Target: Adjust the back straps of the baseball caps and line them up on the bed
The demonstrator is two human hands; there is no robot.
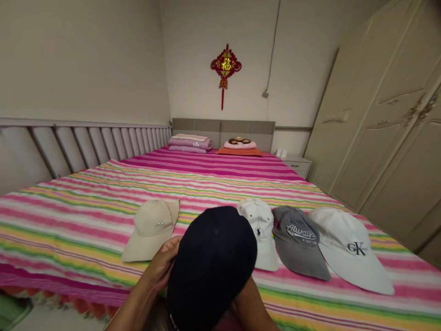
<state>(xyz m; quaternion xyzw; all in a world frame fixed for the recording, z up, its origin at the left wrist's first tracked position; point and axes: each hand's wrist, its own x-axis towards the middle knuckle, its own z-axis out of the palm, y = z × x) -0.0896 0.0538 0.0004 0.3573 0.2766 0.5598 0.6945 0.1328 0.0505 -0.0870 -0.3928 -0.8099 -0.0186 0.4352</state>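
Pinching the dark cap point(213, 248) at ten o'clock, left hand point(163, 264) fingers clamped, right hand's hidden, can't tell; light pressure protects that crown!

Dim, soft indoor light — source unseen — with a dull yellowish cast; the dark cap point(215, 257) loses detail (nearly black), and wide-angle distortion slants the wardrobe point(382, 110).

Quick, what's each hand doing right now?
Left hand: closed on the dark cap, at its edge.
Right hand: hidden behind the cap; its grip cannot be told.
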